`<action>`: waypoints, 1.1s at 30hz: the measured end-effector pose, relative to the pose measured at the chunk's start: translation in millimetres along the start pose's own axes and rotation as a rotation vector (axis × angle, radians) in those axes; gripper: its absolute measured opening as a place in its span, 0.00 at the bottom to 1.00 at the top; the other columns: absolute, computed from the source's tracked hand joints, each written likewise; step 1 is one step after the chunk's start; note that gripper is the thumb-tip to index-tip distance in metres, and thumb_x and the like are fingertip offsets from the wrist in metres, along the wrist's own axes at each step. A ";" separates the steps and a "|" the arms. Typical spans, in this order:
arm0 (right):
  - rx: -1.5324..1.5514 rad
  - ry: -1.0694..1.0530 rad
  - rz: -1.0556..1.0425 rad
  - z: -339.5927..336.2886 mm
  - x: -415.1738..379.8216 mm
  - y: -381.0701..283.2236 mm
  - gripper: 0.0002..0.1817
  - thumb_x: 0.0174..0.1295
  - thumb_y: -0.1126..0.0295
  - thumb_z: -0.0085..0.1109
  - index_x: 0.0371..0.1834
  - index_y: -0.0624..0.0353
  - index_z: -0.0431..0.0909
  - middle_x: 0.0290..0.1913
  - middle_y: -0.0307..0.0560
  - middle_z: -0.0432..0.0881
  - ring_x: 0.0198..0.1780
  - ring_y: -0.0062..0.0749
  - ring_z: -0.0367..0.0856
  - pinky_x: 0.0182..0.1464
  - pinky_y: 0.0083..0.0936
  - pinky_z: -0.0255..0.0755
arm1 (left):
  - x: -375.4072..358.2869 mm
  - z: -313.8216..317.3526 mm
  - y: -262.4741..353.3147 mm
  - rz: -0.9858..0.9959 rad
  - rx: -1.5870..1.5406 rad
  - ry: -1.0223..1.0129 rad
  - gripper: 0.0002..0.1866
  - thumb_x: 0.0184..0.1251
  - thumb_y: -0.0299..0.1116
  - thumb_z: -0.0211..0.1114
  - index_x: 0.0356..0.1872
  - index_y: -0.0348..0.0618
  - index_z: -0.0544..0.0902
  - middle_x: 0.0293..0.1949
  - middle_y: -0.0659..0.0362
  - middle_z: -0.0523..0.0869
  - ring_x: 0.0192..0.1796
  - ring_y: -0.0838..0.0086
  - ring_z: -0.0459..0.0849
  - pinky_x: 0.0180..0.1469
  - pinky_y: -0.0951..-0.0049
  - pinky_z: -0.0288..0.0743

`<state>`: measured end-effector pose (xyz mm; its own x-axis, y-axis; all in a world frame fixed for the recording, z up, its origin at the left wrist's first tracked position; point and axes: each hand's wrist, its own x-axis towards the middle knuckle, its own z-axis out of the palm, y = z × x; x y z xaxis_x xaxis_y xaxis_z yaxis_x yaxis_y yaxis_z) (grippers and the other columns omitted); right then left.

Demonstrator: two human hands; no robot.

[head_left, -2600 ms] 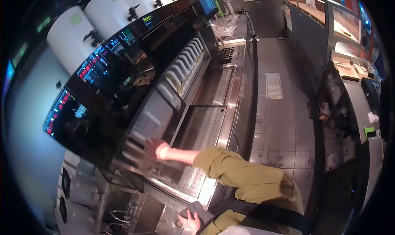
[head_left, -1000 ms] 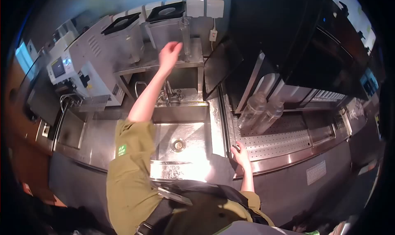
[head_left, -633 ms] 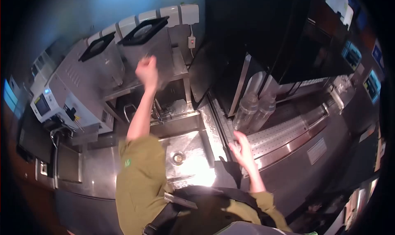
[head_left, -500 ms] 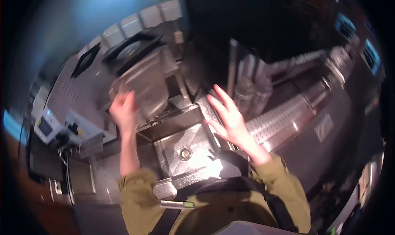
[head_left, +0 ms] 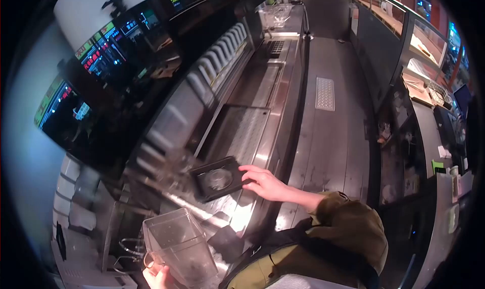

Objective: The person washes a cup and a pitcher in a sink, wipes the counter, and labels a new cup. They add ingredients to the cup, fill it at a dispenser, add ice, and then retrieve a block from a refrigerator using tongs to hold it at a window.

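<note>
Low in the view, my left hand [head_left: 157, 277] is closed round the handle of a clear, square-sided blender jar [head_left: 178, 241]. The jar is tilted, with its wide mouth uncovered. My right hand [head_left: 263, 183] grips the edge of a black rectangular lid [head_left: 230, 187] with a round clear centre. It holds the lid above the counter edge, apart from the jar. Motion blurs the lid and the glassware behind it.
A long steel counter with a perforated drip tray [head_left: 242, 132] runs away from me. White containers [head_left: 222, 56] line its back. To the right lies a dark floor [head_left: 323, 137] with a metal plate [head_left: 325, 94]. Shelving [head_left: 404, 152] stands along the right side.
My view has swung right, from the sink to the long counter and aisle. My right hand was open with spread fingers and now holds the black lid. The jar now shows uncovered.
</note>
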<state>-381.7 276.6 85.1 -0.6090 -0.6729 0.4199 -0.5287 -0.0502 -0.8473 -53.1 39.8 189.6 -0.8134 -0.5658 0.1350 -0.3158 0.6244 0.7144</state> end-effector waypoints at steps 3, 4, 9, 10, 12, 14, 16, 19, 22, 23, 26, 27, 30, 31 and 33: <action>-0.188 0.105 -0.014 -36.5 2.8 108.1 0.09 0.50 0.73 0.57 0.34 0.62 0.72 0.54 0.59 0.65 0.44 0.51 0.73 0.46 0.33 0.70 | 24.7 68.0 47.5 -0.079 -0.063 0.006 0.04 0.50 0.21 0.58 0.27 0.34 0.74 0.25 0.57 0.75 0.26 0.75 0.72 0.28 0.79 0.67; -0.218 0.076 0.035 -37.3 6.1 138.4 0.08 0.51 0.74 0.56 0.34 0.62 0.72 0.54 0.59 0.64 0.44 0.51 0.73 0.46 0.33 0.70 | 34.3 95.2 63.1 -0.106 -0.298 0.098 0.07 0.48 0.26 0.60 0.22 0.38 0.70 0.17 0.61 0.70 0.18 0.78 0.67 0.19 0.79 0.61; -0.302 -0.038 -0.027 -63.2 15.7 228.5 0.10 0.51 0.74 0.50 0.36 0.64 0.71 0.57 0.61 0.60 0.44 0.52 0.74 0.45 0.36 0.70 | 83.2 194.3 144.5 -0.087 -0.620 0.180 0.12 0.44 0.31 0.58 0.13 0.44 0.63 0.08 0.65 0.63 0.08 0.81 0.60 0.10 0.81 0.53; -0.303 -0.110 -0.018 -65.4 21.0 242.4 0.11 0.50 0.75 0.49 0.38 0.65 0.70 0.60 0.61 0.57 0.44 0.52 0.74 0.46 0.37 0.70 | 91.1 209.4 170.8 -0.056 -0.567 0.152 0.13 0.47 0.31 0.57 0.11 0.44 0.63 0.09 0.65 0.62 0.10 0.81 0.58 0.20 0.80 0.57; -0.306 -0.386 0.136 -81.8 42.3 246.7 0.20 0.47 0.77 0.48 0.47 0.66 0.66 0.66 0.59 0.47 0.51 0.53 0.70 0.49 0.36 0.68 | 108.9 238.2 227.2 -0.008 -0.455 0.092 0.17 0.52 0.32 0.56 0.08 0.44 0.62 0.09 0.64 0.61 0.13 0.81 0.55 0.40 0.77 0.64; -0.314 -0.408 -0.027 -99.4 52.6 265.3 0.31 0.45 0.76 0.50 0.59 0.57 0.58 0.67 0.54 0.46 0.60 0.49 0.60 0.53 0.34 0.67 | 139.3 275.9 218.3 0.027 -0.612 0.122 0.13 0.47 0.33 0.57 0.12 0.44 0.63 0.09 0.65 0.63 0.10 0.81 0.58 0.20 0.80 0.57; -0.338 -0.541 0.029 -145.7 75.6 250.3 0.36 0.47 0.69 0.57 0.62 0.51 0.54 0.68 0.51 0.46 0.64 0.45 0.56 0.56 0.33 0.64 | 177.1 305.7 221.4 0.040 -0.716 0.049 0.12 0.43 0.34 0.58 0.14 0.43 0.64 0.08 0.64 0.64 0.08 0.81 0.61 0.09 0.82 0.53; -0.343 -0.609 -0.055 -162.5 115.6 342.5 0.35 0.48 0.64 0.58 0.61 0.51 0.55 0.67 0.50 0.47 0.63 0.44 0.57 0.57 0.33 0.63 | 245.4 354.0 246.0 0.016 -0.747 0.056 0.11 0.40 0.33 0.59 0.12 0.39 0.68 0.05 0.62 0.66 0.07 0.80 0.62 0.10 0.81 0.54; -0.339 -0.512 -0.137 -236.2 150.7 393.4 0.31 0.50 0.61 0.56 0.58 0.54 0.59 0.65 0.53 0.55 0.58 0.46 0.65 0.55 0.33 0.65 | 330.4 402.7 260.5 0.010 -0.735 -0.051 0.10 0.37 0.30 0.63 0.12 0.38 0.70 0.08 0.62 0.69 0.09 0.80 0.66 0.11 0.81 0.56; -0.358 -0.564 -0.005 -276.1 164.0 391.9 0.29 0.50 0.61 0.55 0.57 0.56 0.61 0.64 0.53 0.57 0.56 0.45 0.67 0.54 0.33 0.65 | 359.2 419.2 269.9 0.020 -0.727 -0.090 0.09 0.36 0.30 0.63 0.13 0.37 0.72 0.09 0.62 0.70 0.09 0.80 0.67 0.11 0.81 0.57; -0.435 -0.318 0.301 -369.9 180.6 415.5 0.22 0.50 0.62 0.52 0.48 0.60 0.70 0.54 0.52 0.69 0.52 0.43 0.71 0.52 0.33 0.67 | 444.3 464.5 305.0 0.050 -0.708 -0.155 0.08 0.39 0.28 0.64 0.16 0.37 0.74 0.11 0.63 0.72 0.12 0.82 0.69 0.12 0.82 0.59; -0.458 -0.238 0.195 -401.9 180.0 444.5 0.23 0.51 0.61 0.53 0.50 0.61 0.69 0.50 0.54 0.71 0.54 0.43 0.68 0.54 0.31 0.66 | 472.8 479.8 318.2 0.075 -0.718 -0.198 0.07 0.40 0.28 0.64 0.17 0.37 0.74 0.12 0.63 0.73 0.12 0.82 0.69 0.13 0.82 0.60; -0.447 0.086 0.363 -491.7 175.7 494.0 0.21 0.52 0.62 0.53 0.46 0.64 0.71 0.48 0.56 0.73 0.54 0.42 0.68 0.55 0.31 0.64 | 548.3 524.9 356.0 0.118 -0.720 -0.310 0.06 0.43 0.26 0.64 0.18 0.37 0.75 0.14 0.64 0.74 0.13 0.83 0.70 0.15 0.83 0.62; -0.462 0.209 0.384 -516.6 170.8 513.2 0.20 0.51 0.64 0.53 0.46 0.64 0.72 0.44 0.57 0.75 0.47 0.42 0.74 0.50 0.31 0.68 | 569.7 542.7 369.0 0.121 -0.716 -0.327 0.06 0.44 0.26 0.64 0.19 0.37 0.75 0.14 0.64 0.74 0.14 0.83 0.70 0.15 0.83 0.62; -0.371 0.358 0.641 -564.3 165.9 526.7 0.20 0.49 0.63 0.56 0.43 0.64 0.74 0.40 0.57 0.77 0.35 0.38 0.79 0.41 0.30 0.72 | 602.8 579.1 397.3 0.103 -0.723 -0.338 0.05 0.46 0.26 0.64 0.20 0.37 0.76 0.14 0.64 0.74 0.14 0.83 0.70 0.16 0.83 0.62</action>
<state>-1094.9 554.9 -108.0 -0.9777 -0.2088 0.0224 -0.1369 0.5530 -0.8218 -951.8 258.6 157.1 -0.9617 -0.2582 0.0920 0.0693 0.0957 0.9930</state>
